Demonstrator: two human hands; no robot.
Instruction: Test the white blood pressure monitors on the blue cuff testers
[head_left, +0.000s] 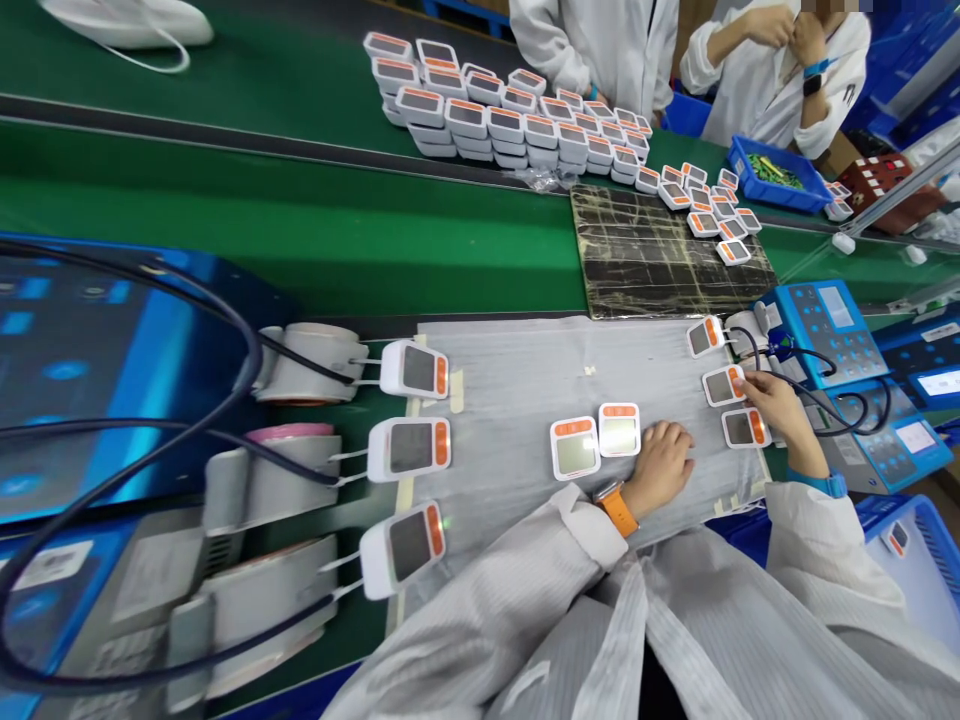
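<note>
My left hand (662, 468) lies flat on the grey mat with its fingers apart, holding nothing. Just left of it are two white blood pressure monitors with orange buttons and lit screens, one (619, 436) closer to the hand and the other (575, 452) farther left. At the mat's right edge, my right hand (776, 405) has its fingertips on the orange-button end of a middle blood pressure monitor (721, 386). Above that sits another monitor (703, 337), and below it a third (742, 428), close under the hand.
Along the mat's left edge, monitors (409, 448) join by white tubes to cuff-wrapped cylinders (292, 480). Blue testers (829, 330) with dark cables stand at right. Stacked monitors (465, 118) line the far shelf beside a black board (652, 250) and a blue bin (776, 178). Two co-workers stand opposite.
</note>
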